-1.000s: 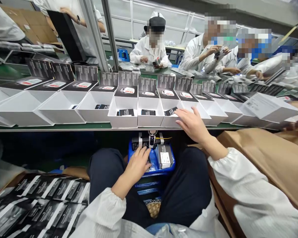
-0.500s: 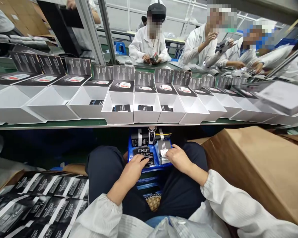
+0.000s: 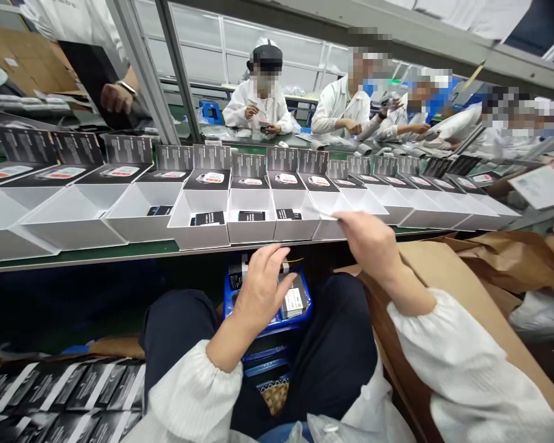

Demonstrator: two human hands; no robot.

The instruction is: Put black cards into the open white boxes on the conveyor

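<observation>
My right hand [image 3: 372,249] reaches to the front edge of an open white box [image 3: 325,229] in the row. Its thumb and fingers are pinched together. A blurred pale sliver shows at the fingertips, but I cannot make out what it is. My left hand [image 3: 261,286] hangs over a blue basket [image 3: 226,304] between my knees, fingers apart and holding nothing visible. In the basket lie a stack of cards [image 3: 295,298] with a white label on top and a banded dark bundle [image 3: 235,277]; my left hand hides part of the contents.
Open boxes with black lids line the bench; several hold dark cards [image 3: 207,219]. Banded black packets [image 3: 64,387] fill a carton at lower left. A brown carton [image 3: 461,295] stands at my right. Co-workers sit across the bench; a hand [image 3: 117,98] is beside a dark panel.
Both my hands have risen from the basket. The right has moved up and forward to a box; the left is lifted above the basket. The view has turned slightly.
</observation>
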